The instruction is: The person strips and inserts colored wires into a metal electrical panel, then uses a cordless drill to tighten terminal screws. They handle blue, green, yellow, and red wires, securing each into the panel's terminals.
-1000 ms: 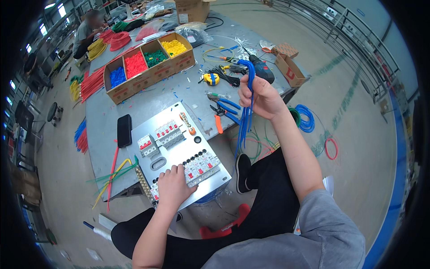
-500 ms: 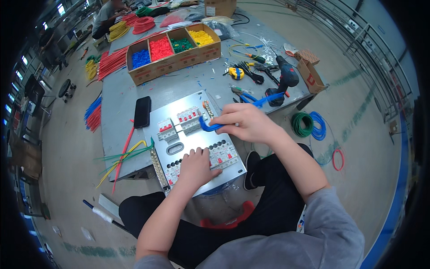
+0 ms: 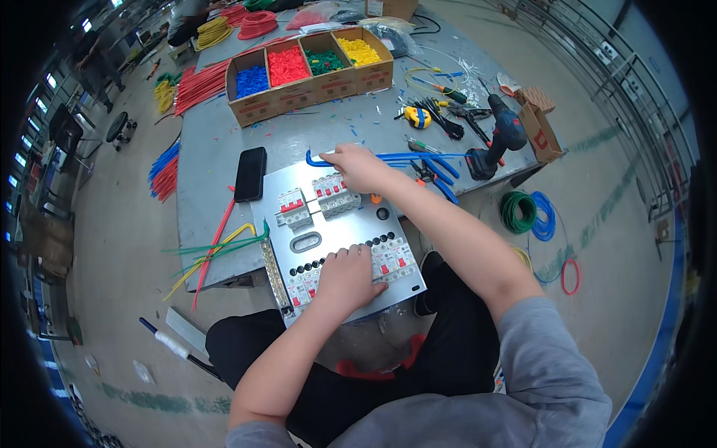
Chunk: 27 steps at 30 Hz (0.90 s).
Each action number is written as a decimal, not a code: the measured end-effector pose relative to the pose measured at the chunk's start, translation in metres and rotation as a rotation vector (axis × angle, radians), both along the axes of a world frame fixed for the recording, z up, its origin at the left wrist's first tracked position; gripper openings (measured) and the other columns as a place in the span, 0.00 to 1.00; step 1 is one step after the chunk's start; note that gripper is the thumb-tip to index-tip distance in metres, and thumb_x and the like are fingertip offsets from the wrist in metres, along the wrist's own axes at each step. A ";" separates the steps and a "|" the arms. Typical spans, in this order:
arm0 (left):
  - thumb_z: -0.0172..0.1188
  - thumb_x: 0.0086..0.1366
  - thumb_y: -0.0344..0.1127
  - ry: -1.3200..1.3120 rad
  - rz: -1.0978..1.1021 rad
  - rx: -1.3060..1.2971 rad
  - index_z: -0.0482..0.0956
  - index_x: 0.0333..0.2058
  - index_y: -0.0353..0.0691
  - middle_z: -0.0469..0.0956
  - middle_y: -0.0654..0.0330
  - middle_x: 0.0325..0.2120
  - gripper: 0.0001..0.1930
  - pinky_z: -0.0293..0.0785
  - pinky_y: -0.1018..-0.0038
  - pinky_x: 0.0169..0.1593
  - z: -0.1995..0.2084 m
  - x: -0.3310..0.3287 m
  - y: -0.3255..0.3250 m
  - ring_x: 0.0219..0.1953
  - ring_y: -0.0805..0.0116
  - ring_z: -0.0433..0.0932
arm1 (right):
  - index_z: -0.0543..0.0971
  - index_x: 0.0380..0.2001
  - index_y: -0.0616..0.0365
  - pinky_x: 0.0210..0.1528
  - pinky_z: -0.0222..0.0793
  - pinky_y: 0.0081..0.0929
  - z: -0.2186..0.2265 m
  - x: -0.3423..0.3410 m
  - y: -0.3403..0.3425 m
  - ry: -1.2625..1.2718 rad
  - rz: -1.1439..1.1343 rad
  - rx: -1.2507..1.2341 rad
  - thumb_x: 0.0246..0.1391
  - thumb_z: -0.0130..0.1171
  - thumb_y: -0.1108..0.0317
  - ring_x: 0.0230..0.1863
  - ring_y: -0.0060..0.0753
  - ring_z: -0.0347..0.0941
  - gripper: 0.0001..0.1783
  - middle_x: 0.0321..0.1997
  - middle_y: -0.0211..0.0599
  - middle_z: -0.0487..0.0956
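Blue wire (image 3: 418, 158) end hidden under right hand (image 3: 358, 168); left hand (image 3: 345, 278) covers breakers (image 3: 388, 261).

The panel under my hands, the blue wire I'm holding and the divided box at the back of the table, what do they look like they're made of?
Panel: seemingly sheet metal, pale grey and matte with a dull sheen, thin with punched holes. Blue wire in the right hand: probably plastic-insulated, since it is smooth, evenly coloured and holds its bend. Divided box: apparently cardboard, with plain brown walls and thin partitions. The left hand rests on the panel's lower row.
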<state>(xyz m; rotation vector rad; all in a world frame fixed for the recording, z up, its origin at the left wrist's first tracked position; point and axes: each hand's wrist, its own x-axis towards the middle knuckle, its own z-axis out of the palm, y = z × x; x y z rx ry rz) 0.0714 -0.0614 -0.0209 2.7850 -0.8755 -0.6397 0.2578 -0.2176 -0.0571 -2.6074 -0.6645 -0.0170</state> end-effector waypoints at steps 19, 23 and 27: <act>0.68 0.67 0.60 0.028 -0.008 -0.091 0.75 0.61 0.34 0.81 0.46 0.54 0.37 0.76 0.56 0.62 0.010 0.004 0.020 0.58 0.48 0.81 | 0.82 0.36 0.63 0.44 0.80 0.44 0.021 -0.084 -0.053 0.244 -0.348 0.002 0.61 0.71 0.57 0.40 0.51 0.85 0.18 0.35 0.49 0.87; 0.68 0.67 0.59 0.041 -0.008 -0.063 0.75 0.60 0.34 0.81 0.46 0.54 0.36 0.76 0.55 0.62 0.012 0.006 0.017 0.58 0.48 0.81 | 0.81 0.34 0.64 0.43 0.79 0.44 0.011 -0.086 -0.053 0.177 -0.379 0.078 0.63 0.70 0.57 0.38 0.51 0.84 0.18 0.34 0.50 0.86; 0.68 0.66 0.59 0.053 -0.017 -0.048 0.75 0.60 0.34 0.81 0.46 0.54 0.36 0.76 0.55 0.62 0.013 0.007 0.016 0.58 0.48 0.81 | 0.81 0.33 0.64 0.45 0.79 0.45 0.006 -0.082 -0.053 0.120 -0.337 0.075 0.65 0.68 0.60 0.39 0.54 0.84 0.16 0.34 0.51 0.86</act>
